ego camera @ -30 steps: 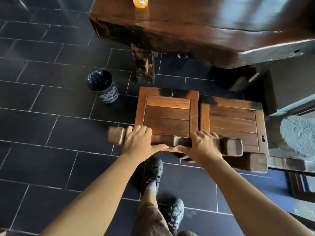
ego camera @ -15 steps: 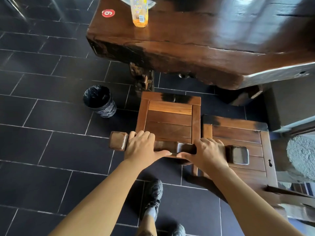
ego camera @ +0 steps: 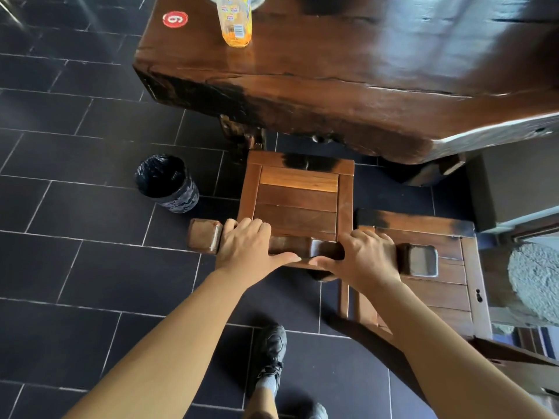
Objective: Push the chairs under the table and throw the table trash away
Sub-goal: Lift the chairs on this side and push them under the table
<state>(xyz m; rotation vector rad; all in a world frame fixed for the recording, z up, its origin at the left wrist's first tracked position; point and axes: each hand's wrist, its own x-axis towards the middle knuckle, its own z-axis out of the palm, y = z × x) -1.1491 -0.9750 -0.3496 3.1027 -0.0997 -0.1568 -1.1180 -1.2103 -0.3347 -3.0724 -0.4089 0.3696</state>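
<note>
With both hands clamped on its backrest rail, the wooden chair point(ego camera: 298, 201) sits straight ahead, seat front just short of the table point(ego camera: 348, 74) edge. Left hand point(ego camera: 249, 247) and right hand point(ego camera: 364, 258) grip the rail, which runs left-right; push axis is forward. Second chair point(ego camera: 435, 267) sits further back, right. Bottle point(ego camera: 234, 21) on table; bin point(ego camera: 166, 182) left.

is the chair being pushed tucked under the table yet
Not yet: the chair seat shows almost whole, only its front edge at the table edge.
</note>
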